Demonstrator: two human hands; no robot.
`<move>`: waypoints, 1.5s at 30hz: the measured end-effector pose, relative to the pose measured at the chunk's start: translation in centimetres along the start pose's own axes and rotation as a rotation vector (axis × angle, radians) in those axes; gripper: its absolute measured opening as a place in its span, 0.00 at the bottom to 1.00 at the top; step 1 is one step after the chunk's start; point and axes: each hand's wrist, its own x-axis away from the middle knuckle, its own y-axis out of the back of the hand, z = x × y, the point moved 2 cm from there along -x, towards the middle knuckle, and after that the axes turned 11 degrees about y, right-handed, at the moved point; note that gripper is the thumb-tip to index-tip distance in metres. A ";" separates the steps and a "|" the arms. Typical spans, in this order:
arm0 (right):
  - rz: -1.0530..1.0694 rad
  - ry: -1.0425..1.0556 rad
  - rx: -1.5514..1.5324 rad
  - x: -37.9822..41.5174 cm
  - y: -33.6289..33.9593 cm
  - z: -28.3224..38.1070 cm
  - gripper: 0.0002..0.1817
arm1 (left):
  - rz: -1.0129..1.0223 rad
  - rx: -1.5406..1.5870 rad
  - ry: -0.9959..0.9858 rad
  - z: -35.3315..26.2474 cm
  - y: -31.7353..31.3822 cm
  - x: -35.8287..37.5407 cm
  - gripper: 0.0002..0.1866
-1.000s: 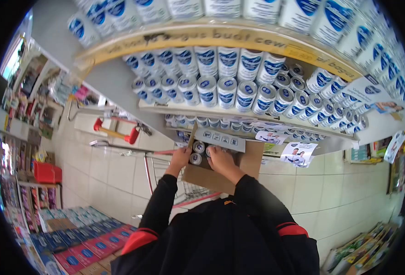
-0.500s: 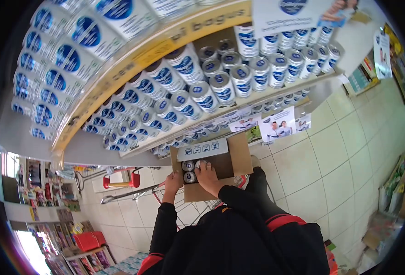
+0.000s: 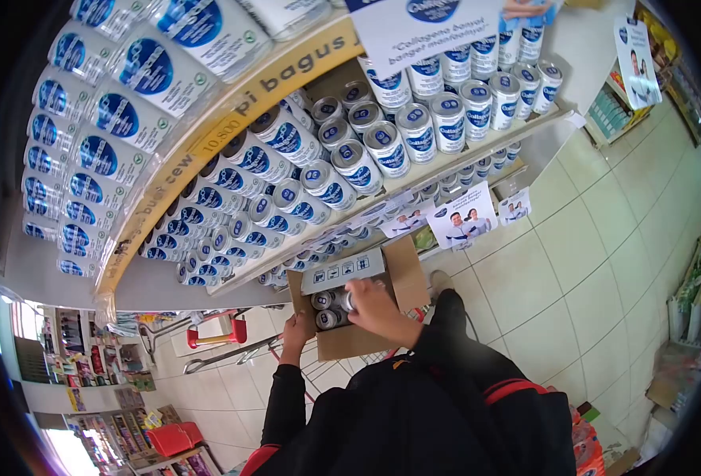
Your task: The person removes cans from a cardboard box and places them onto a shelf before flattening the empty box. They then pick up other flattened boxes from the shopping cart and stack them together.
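An open cardboard box (image 3: 354, 343) rests on a shopping cart below the shelves, its flaps folded out. Inside it, at the left, stand white cans (image 3: 326, 319) with silver tops. My left hand (image 3: 296, 329) grips the left side of the box. Over the box's opening, my right hand (image 3: 373, 308) has its fingers closed around a white can (image 3: 348, 301), which is partly hidden by the hand. The inside of the box beneath my right hand is partly covered.
Curved shelves (image 3: 319, 63) hold rows of white and blue cans (image 3: 387, 149). Small posters (image 3: 463, 217) hang from a lower shelf edge. A red cart handle (image 3: 216, 334) lies to the left. Tiled floor (image 3: 541, 270) extends at the right, with stacked goods (image 3: 691, 293) beyond.
My right hand has risen from inside the box with a can in it. My left hand stays on the box's side. The view has shifted slightly, and the shelves look nearer.
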 end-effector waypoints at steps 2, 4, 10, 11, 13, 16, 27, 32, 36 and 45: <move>-0.085 0.034 -0.124 -1.1 5.4 1.4 0.22 | 0.009 -0.005 -0.035 0.0 0.0 0.0 0.17; -0.095 0.042 -0.254 -2.7 12.2 3.8 0.24 | -0.035 -0.109 -0.132 -1.6 -0.3 1.9 0.16; -0.623 0.583 0.261 -9.3 21.0 6.9 0.22 | -0.030 -0.049 -0.104 -2.1 -0.3 2.3 0.16; -0.616 0.657 0.446 -10.7 21.5 7.4 0.22 | -0.057 -0.078 -0.105 -2.1 -0.3 2.4 0.17; -0.585 0.670 0.592 -13.6 21.2 7.1 0.21 | -0.069 -0.075 -0.127 -1.3 -0.3 1.7 0.17; -0.564 0.604 0.836 -17.3 20.2 5.3 0.19 | -0.073 -0.107 -0.158 -0.2 -0.4 0.5 0.17; -0.307 0.509 0.867 -27.9 19.5 -0.3 0.19 | -0.108 -0.199 -0.155 -0.2 -0.3 0.6 0.17; -0.305 0.486 0.887 -27.4 18.2 0.3 0.19 | -0.110 -0.206 -0.119 -1.0 0.0 1.0 0.17; -0.291 0.453 0.897 -27.5 16.8 1.0 0.19 | -0.135 -0.205 -0.137 -1.4 0.0 1.5 0.16; -0.272 0.390 0.953 -27.2 16.8 0.2 0.19 | -0.122 -0.188 -0.129 -1.3 0.0 1.4 0.17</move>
